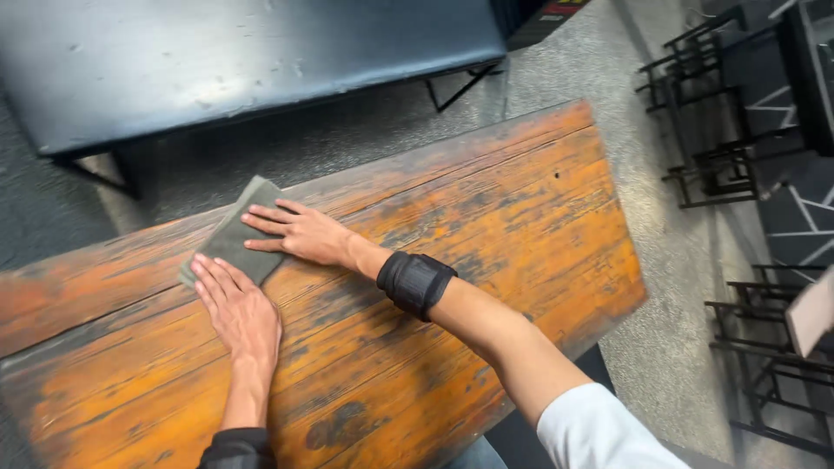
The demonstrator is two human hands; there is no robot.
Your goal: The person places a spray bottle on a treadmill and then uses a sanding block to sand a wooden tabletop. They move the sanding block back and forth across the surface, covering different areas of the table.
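A grey-green cloth [228, 234] lies flat on a worn orange wooden tabletop [486, 217], near its far edge. My right hand [300, 233] presses on the cloth with flat, spread fingers; a black band wraps that wrist. My left hand [236, 308] lies flat on the wood with its fingertips on the cloth's near edge. Neither hand grips anything.
A dark bench [226, 61] on black metal legs stands beyond the table's far edge. Black metal frames [721, 156] are stacked on the grey floor to the right. The tabletop's right end [621, 260] borders open floor.
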